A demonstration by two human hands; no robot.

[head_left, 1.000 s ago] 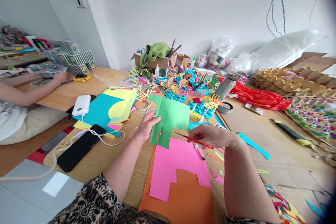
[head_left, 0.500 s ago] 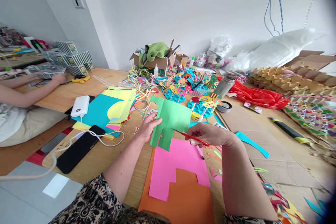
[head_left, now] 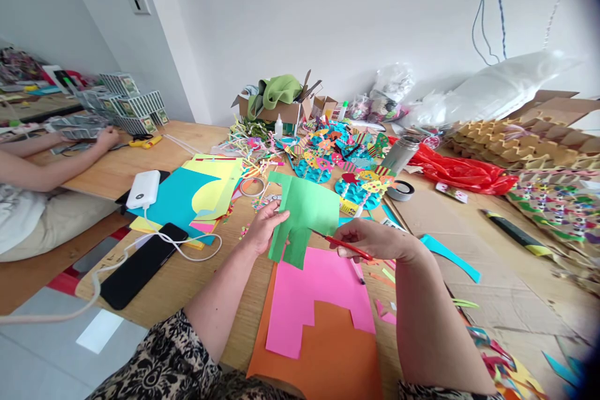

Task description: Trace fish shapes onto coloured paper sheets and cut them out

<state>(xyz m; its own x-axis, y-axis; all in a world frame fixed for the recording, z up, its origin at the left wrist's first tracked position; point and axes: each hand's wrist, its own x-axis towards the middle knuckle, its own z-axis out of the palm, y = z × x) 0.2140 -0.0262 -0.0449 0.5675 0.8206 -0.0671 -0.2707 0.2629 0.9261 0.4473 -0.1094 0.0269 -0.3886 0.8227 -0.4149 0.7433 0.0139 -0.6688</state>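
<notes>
My left hand point(head_left: 266, 225) pinches the left side of a green paper sheet point(head_left: 312, 203), which is held up above the table. A strip of the sheet hangs down beside a cut. In my right hand point(head_left: 363, 239) is a pair of red-handled scissors point(head_left: 349, 246), with the blades at the lower edge of the green paper. Below them lies a pink paper sheet point(head_left: 293, 300) with notches cut out, resting on an orange sheet point(head_left: 344, 356). A pen point(head_left: 359, 274) lies on the pink sheet's right side.
To the left are a black phone point(head_left: 143, 267), a white power bank point(head_left: 144, 189) with a cable, and stacked coloured paper point(head_left: 175, 200). Behind stand paper crafts point(head_left: 328, 153), a metal flask point(head_left: 402, 155) and a tape roll point(head_left: 401, 191). Another person's arm point(head_left: 51, 170) rests at far left.
The green paper and the scissors have shifted only very slightly. At far left, the other person's hand has moved up a little.
</notes>
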